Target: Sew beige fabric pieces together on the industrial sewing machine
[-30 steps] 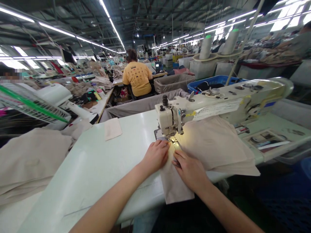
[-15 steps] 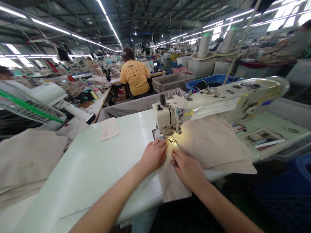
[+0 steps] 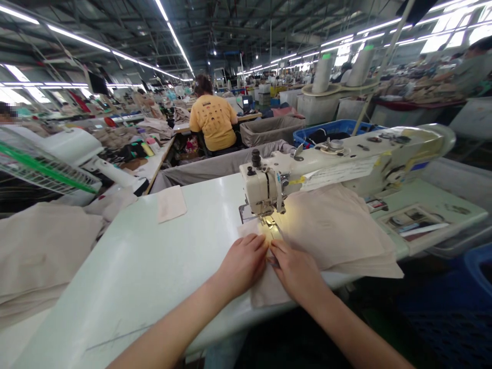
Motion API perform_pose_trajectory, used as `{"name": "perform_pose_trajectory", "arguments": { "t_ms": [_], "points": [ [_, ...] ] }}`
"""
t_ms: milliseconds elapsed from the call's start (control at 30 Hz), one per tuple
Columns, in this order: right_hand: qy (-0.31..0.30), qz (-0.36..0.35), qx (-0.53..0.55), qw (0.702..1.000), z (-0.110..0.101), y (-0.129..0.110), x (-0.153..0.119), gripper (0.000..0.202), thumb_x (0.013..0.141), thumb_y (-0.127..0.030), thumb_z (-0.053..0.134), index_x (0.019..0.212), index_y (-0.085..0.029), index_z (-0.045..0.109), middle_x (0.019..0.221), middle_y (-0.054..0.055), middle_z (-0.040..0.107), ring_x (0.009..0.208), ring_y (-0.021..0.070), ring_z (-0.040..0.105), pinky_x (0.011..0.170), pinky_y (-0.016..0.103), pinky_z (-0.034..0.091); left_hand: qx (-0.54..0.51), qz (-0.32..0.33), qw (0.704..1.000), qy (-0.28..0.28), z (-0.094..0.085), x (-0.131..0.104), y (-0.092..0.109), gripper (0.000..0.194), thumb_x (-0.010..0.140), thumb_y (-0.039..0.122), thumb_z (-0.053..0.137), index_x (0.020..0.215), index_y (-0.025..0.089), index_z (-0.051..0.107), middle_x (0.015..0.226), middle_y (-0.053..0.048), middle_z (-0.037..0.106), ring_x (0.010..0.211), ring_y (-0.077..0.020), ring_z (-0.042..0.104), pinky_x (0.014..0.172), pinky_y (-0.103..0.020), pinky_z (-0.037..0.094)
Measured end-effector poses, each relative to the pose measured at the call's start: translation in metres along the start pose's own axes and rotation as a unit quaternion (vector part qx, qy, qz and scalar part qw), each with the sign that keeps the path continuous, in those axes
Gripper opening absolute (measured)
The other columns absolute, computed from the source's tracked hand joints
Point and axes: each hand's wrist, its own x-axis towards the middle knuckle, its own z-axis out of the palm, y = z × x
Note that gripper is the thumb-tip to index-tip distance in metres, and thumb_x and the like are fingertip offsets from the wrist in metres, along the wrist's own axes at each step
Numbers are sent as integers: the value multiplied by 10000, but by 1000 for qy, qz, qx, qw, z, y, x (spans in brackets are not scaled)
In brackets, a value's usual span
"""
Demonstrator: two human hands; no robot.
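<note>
A beige fabric piece [image 3: 265, 293] lies under the needle area of a white sewing machine [image 3: 258, 190], its front part near the table edge. My left hand [image 3: 245, 261] presses on the fabric just in front of the presser foot, fingers together. Close beside it on the right, my right hand [image 3: 294, 266] pinches the same fabric, with a small dark object partly hidden under its fingers. The machine's lamp lights the needle area. Right of the needle lies a stack of larger beige panels [image 3: 330, 230].
A small beige piece [image 3: 171, 204] lies on the pale green table [image 3: 154, 266]. More beige fabric [image 3: 42, 251] is piled at left, near a white fan [image 3: 73, 146]. A person in a yellow shirt [image 3: 213, 122] sits ahead. Thread cones [image 3: 322, 73] stand behind the machine.
The fabric has moved forward under the needle, so more shows behind and left of the foot and less hangs in front. My left hand has shifted slightly toward me and now sits closer to my right.
</note>
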Motion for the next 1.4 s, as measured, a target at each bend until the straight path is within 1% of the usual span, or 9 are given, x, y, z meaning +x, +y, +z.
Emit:
{"name": "perform_pose_trajectory", "arguments": {
  "t_ms": [267,333,433,533,667,833,1067,1200,1400],
  "points": [
    [37,-2,9,999,-4,1,37,208,954,-170,556,1130,-188,666,1190,68,697,894,181,720,723,269,519,21,-11,1000,18,-1,22,-31,251,940,180,532,1170,190,633,1246,-100,654,1154,-253,595,932,-404,532],
    [41,-2,9,999,-5,2,37,202,966,-191,546,1127,-196,668,1217,67,689,898,179,717,729,270,514,25,-15,999,19,-2,25,-37,245,955,189,516,1168,188,638,1254,-97,660,1154,-248,599,943,-397,525],
    [65,9,8,998,-3,6,23,202,981,-203,515,1106,-203,673,1242,73,680,871,180,711,710,277,502,27,-19,999,21,-1,27,-41,297,964,187,503,1239,178,615,1342,-97,634,1209,-247,585,989,-397,506],
    [137,21,11,990,7,12,0,182,949,-186,548,1062,-208,689,1079,56,717,806,183,697,661,274,472,43,-25,998,28,2,23,-38,318,973,186,490,1271,164,599,1403,-111,599,1253,-259,570,1037,-427,482],
    [207,-18,7,978,27,21,-22,223,948,-190,535,1104,-211,692,880,27,707,709,172,671,608,271,418,43,-5,999,24,5,14,-26,302,929,135,536,1218,162,619,1364,-112,624,1263,-265,570,1066,-438,469],
    [219,-41,-8,975,40,24,-25,207,931,-160,512,940,-228,707,747,4,669,657,151,643,613,267,376,18,-1,999,46,10,6,-20,368,921,122,527,1282,159,586,1384,-121,610,1280,-258,563,1081,-427,473],
    [228,-31,-7,973,44,23,-24,226,971,-205,488,923,-233,707,744,6,676,654,150,616,627,272,369,8,0,998,58,14,4,-20,376,925,146,535,1298,159,581,1384,-134,608,1291,-266,559,1086,-446,480],
    [241,-27,-4,970,46,22,-24,253,989,-213,469,910,-227,709,744,18,681,661,153,614,640,267,372,17,-8,997,71,16,3,-17,334,971,208,495,1290,158,580,1378,-140,611,1296,-281,558,1095,-471,469],
    [241,-50,-11,969,47,26,-23,256,986,-217,462,919,-228,709,727,16,684,636,147,619,614,273,375,26,-19,997,68,18,3,-16,337,987,250,500,1299,143,567,1399,-163,594,1323,-296,541,1104,-493,452]
  ]
}}
